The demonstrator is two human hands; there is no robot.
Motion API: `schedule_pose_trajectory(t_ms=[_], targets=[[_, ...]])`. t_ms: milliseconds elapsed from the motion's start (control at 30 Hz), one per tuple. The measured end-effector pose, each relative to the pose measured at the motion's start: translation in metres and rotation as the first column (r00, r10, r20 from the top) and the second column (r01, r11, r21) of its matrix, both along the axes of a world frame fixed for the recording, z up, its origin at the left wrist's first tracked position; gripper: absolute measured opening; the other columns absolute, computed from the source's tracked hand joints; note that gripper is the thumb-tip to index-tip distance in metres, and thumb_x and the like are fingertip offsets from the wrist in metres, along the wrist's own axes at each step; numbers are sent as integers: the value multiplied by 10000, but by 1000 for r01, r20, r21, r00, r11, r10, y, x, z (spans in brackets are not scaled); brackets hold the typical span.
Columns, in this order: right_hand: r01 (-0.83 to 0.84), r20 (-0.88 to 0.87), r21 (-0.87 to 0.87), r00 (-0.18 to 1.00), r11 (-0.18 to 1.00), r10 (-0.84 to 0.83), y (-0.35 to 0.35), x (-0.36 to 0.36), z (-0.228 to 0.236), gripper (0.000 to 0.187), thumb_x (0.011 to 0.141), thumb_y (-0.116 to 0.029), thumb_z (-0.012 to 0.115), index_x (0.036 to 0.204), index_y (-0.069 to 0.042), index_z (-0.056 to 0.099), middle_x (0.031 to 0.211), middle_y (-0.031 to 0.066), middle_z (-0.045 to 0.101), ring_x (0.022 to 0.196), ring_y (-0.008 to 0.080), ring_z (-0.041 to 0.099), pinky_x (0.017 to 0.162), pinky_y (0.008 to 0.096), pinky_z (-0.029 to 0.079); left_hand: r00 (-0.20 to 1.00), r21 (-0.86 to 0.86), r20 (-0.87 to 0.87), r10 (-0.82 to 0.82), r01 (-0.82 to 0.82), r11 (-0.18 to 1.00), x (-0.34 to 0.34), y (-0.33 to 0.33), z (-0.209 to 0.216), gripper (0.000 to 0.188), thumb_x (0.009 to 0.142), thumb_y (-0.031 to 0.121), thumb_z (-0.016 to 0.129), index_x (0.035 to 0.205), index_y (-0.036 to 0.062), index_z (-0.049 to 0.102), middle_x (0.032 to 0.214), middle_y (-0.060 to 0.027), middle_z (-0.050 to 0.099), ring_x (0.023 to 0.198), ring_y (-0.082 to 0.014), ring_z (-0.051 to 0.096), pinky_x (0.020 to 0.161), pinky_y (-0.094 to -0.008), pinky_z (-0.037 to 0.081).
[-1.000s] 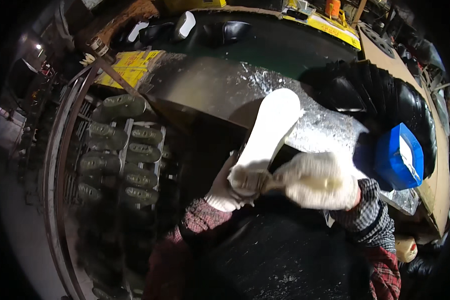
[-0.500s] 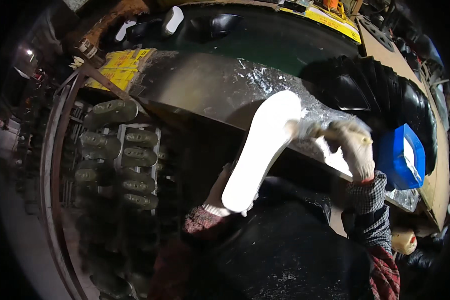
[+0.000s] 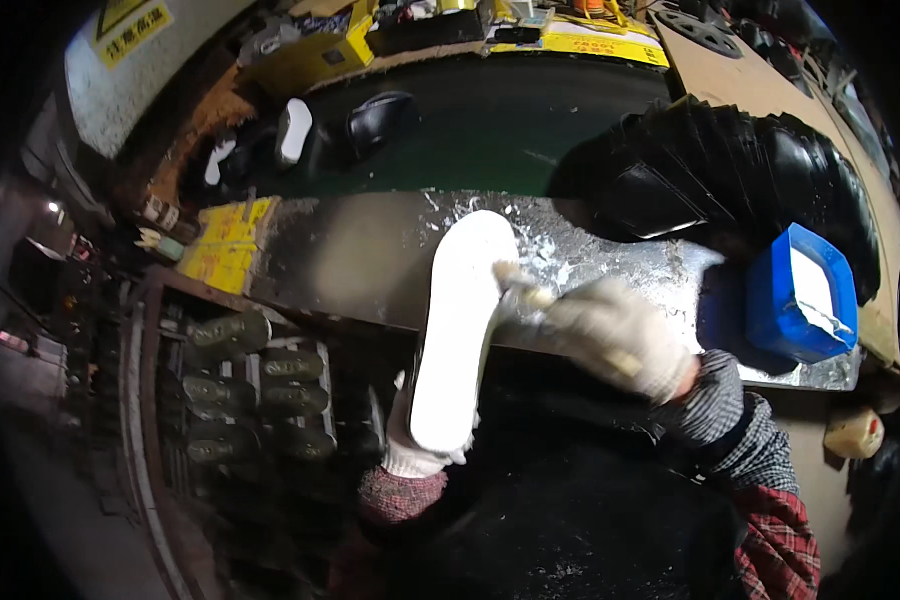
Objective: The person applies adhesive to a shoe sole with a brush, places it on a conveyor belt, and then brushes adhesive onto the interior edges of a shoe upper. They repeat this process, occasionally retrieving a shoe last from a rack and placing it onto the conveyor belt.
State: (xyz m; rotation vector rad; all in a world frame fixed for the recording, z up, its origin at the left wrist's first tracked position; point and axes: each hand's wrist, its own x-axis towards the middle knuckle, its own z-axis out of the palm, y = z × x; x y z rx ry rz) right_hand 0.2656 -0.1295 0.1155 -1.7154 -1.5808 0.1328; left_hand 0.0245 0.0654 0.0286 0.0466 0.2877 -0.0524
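Sole (image 3: 457, 325) upright in left hand (image 3: 415, 455), long axis running away from body.
Right hand (image 3: 610, 335) closed on brush (image 3: 522, 290), touching sole's right edge near the top.

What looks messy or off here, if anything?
White splatter and smears coat the metal bench top between the white shoe sole and the blue tub. The tub's rim is smeared white too. The right hand is motion-blurred; the left hand holds the sole from below.
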Motion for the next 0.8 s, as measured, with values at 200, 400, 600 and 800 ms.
schedule_pose_trajectory(t_ms=[200, 400, 600, 800], targets=[[46, -114, 200, 993, 979, -24, -51, 2, 15, 280, 811, -120, 741, 1074, -55, 669, 864, 110, 632, 762, 274, 629, 680, 360, 521, 888, 686, -295, 354, -61, 725, 92, 62, 51, 521, 991, 488, 467, 1147, 5, 583, 904, -181, 671, 670, -249, 661, 506, -291, 563], [489, -860, 190, 501, 851, -96, -170, 12, -2, 300, 845, -134, 715, 1074, 37, 625, 953, 101, 633, 789, 149, 614, 710, 253, 504, 881, 721, 26, 472, -344, 602, 171, 68, 58, 468, 974, 343, 576, 1184, -71, 523, 1102, -186, 635, 1011, -230, 645, 799, -265, 592], [690, -833, 244, 510, 681, -217, -213, -2, -1, 374, 845, -278, 725, 1052, 5, 596, 952, 105, 585, 808, 194, 613, 666, 294, 507, 905, 661, -422, -63, 354, 661, 318, -32, 41, 652, 895, 667, 515, 1067, 39, 560, 768, -100, 560, 612, -201, 566, 530, -264, 475], [770, -641, 315, 604, 555, -474, -255, 2, 26, 226, 922, -109, 576, 1095, 27, 629, 944, 59, 606, 794, 107, 565, 698, 243, 462, 920, 736, -368, 136, 199, 647, 319, -40, 45, 482, 844, 620, 642, 1004, 171, 574, 601, -32, 444, 388, -105, 339, 346, -235, 232]])
